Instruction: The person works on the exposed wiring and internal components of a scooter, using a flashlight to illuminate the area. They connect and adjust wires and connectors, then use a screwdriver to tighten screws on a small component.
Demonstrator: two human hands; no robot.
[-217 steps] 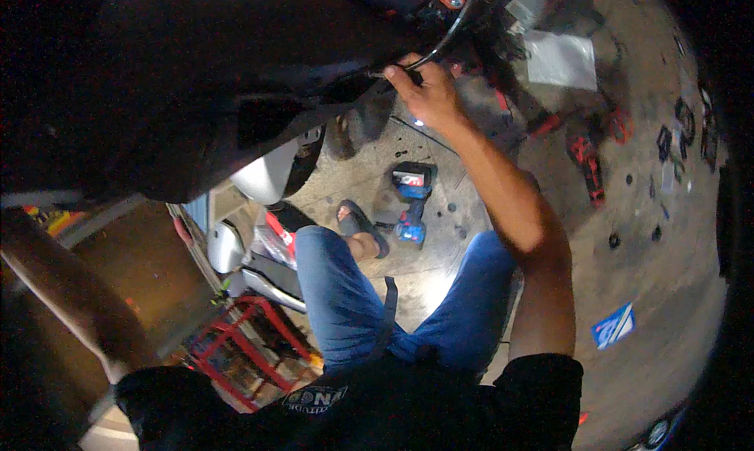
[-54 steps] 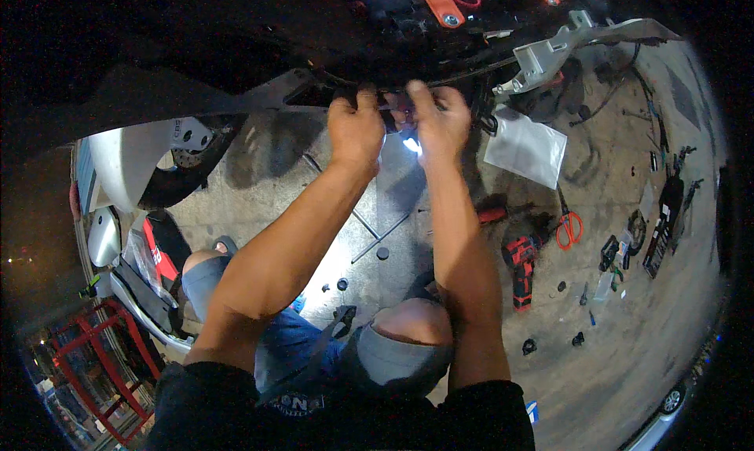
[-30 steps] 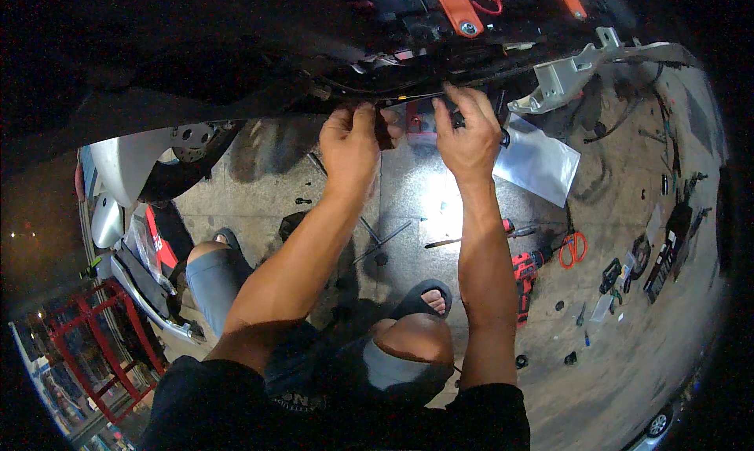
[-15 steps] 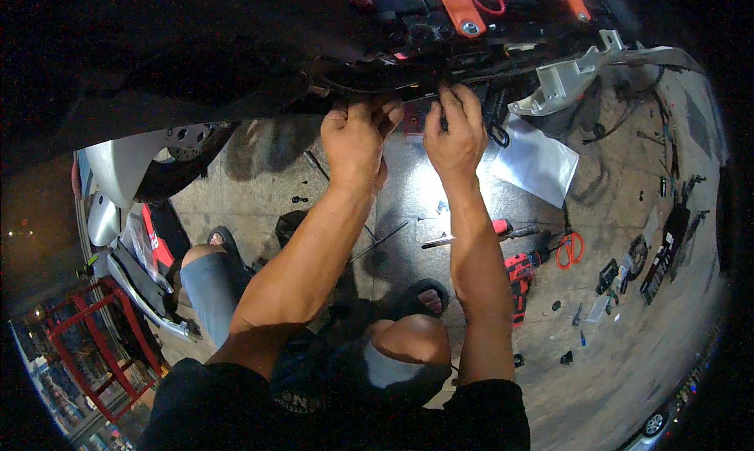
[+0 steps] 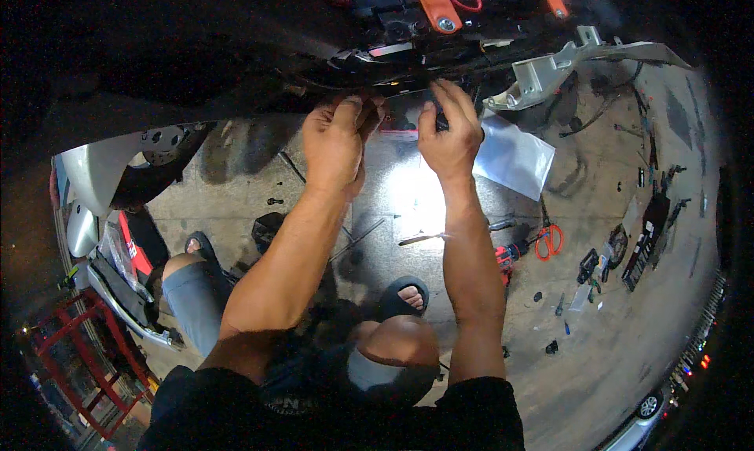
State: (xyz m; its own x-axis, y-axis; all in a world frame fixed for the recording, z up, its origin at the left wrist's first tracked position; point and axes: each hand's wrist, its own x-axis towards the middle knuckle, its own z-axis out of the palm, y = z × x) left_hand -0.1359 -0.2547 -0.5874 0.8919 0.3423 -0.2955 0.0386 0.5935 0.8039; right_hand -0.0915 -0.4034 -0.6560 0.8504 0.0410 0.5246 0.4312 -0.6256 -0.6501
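Both my hands are raised to the lower edge of a dark vehicle body point(image 5: 236, 66). My left hand point(image 5: 334, 141) has its fingers curled together just under that edge; whatever they grip is hidden. To its right, my right hand point(image 5: 452, 141) is bent in a pinch, with a small dark piece between thumb and fingers that I cannot make out. A thin dark cable or trim line runs along the edge above both hands. Right of my right hand, a pale metal bracket point(image 5: 534, 82) juts from the body. Orange straps point(image 5: 434, 7) lie higher up.
Brightly lit floor below holds a clear plastic sheet point(image 5: 514, 156), orange-handled scissors point(image 5: 549, 242), a red power drill point(image 5: 506, 262) and a long thin rod point(image 5: 357, 239). Scattered small parts lie at right. At left are a silver fender point(image 5: 98, 164), a loose panel point(image 5: 129, 302) and a red metal frame point(image 5: 86, 357).
The whole view has shifted, so the scene sits farther left. My right hand has moved slightly right along the body's edge, widening the gap between my hands. My left hand stays at its spot.
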